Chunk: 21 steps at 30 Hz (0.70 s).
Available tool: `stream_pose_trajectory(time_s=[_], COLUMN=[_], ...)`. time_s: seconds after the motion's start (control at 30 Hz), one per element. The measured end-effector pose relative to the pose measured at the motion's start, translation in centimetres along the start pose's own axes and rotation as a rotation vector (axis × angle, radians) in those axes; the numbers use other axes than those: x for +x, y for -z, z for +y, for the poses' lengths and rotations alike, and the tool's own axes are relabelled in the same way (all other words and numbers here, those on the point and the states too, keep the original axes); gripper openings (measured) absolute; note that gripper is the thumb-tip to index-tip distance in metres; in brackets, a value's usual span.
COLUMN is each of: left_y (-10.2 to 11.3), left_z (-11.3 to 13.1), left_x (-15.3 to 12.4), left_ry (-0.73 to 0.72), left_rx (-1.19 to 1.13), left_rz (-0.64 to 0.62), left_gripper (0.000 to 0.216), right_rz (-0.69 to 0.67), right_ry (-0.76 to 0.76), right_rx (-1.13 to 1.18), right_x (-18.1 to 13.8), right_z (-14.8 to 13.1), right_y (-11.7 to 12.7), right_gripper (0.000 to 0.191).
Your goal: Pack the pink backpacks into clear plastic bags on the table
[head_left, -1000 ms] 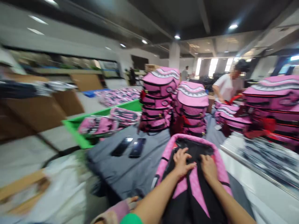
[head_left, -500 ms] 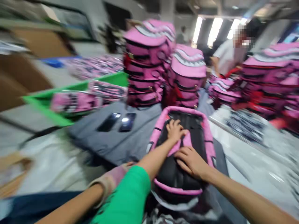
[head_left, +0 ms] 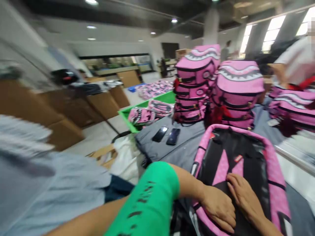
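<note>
A pink and black backpack (head_left: 277, 196) lies back side up in front of me, its black shoulder straps with pink undersides (head_left: 221, 167) folded over the back panel. My left hand (head_left: 219, 208), at the end of a green sleeve, presses on the lower left of the panel with its fingers curled under; what they hold, if anything, is hidden. Beside it, my right hand (head_left: 246, 196) rests over the straps, fingers stretched out and lying close together, with the fingertips touching a strap near the middle.
Stacked pink backpacks (head_left: 197, 72) stand behind, with another stack (head_left: 238, 78) beside them. Two phones (head_left: 173, 136) lie on the grey cloth (head_left: 157, 152). A green bin (head_left: 126, 119) holds wrapped pink items. A co-worker's light blue clothing (head_left: 73, 183) and bare arm are close at left; another person works at right.
My view has swung left, so the backpack now sits further right. My left hand has moved from the panel's upper part down to its lower left and curled. My right hand stays on the straps.
</note>
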<state>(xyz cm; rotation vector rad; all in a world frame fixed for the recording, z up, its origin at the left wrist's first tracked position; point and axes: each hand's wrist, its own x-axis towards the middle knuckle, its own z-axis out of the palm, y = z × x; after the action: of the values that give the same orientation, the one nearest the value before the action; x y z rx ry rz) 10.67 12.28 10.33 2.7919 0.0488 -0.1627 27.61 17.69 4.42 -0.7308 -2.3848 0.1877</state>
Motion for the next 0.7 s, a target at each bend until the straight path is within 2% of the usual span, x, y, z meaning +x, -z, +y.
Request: stream_pose_trajectory(time_s=[0.1,0.17,0.2,0.27,0.3,0.33,0.37,0.43,0.47,0.5,0.57,0.63,0.7], left_y=[-1.3,-1.7,-1.7,-1.5,-1.4,-1.4,-1.4,-1.6,-1.8,-2.0,-2.3,-2.4,-2.3], left_z=[-1.8,-1.1,-0.5,0.0,-0.2,-0.7,-1.3,-2.4,-2.6,-2.6,-2.3,-2.0,-2.3], left_x=[0.1,-0.7,-1.3,-2.9,-3.7,-4.3,-4.7,-4.9,-4.8,-4.5,-4.2,-4.2,-4.5], left_ry=[0.027,0.115,0.166,0.304,0.344,0.393,0.468,0.643,0.723,0.790,0.879,0.924,0.950], left_rx=[0.072,0.185,0.233,0.287,0.292,0.290,0.278,0.214,0.176,0.141,0.098,0.098,0.120], left_rz=[0.075,0.182,0.230,0.360,0.428,0.506,0.572,0.585,0.568,0.544,0.523,0.523,0.516], left_gripper=[0.033,0.029,0.025,0.017,0.013,0.018,0.028,0.048,0.054,0.057,0.056,0.054,0.052], right_rz=[0.015,0.018,0.026,0.036,0.030,-0.030,-0.135,-0.386,-0.510,-0.613,-0.754,-0.802,-0.787], right_ry=[-0.268,-0.428,-0.431,-0.270,-0.118,0.054,0.239,0.581,0.704,0.778,0.818,0.815,0.840], right_rx=[0.184,0.325,0.381,0.360,0.297,0.254,0.227,0.202,0.195,0.181,0.136,0.091,0.069], right_x=[1.5,3.2,3.9,5.1,5.4,5.6,5.6,5.2,4.9,4.6,4.4,4.9,5.8], right_z=[1.4,0.3,-0.6,-2.8,-4.0,-5.1,-6.2,-8.1,-8.8,-9.2,-9.2,-8.3,-7.1], right_y=[0.8,2.5,3.6,5.7,6.5,6.9,7.0,6.0,5.1,4.1,2.2,0.7,-0.3], right_gripper=[0.036,0.038,0.038,0.030,0.024,0.022,0.022,0.020,0.019,0.019,0.018,0.019,0.020])
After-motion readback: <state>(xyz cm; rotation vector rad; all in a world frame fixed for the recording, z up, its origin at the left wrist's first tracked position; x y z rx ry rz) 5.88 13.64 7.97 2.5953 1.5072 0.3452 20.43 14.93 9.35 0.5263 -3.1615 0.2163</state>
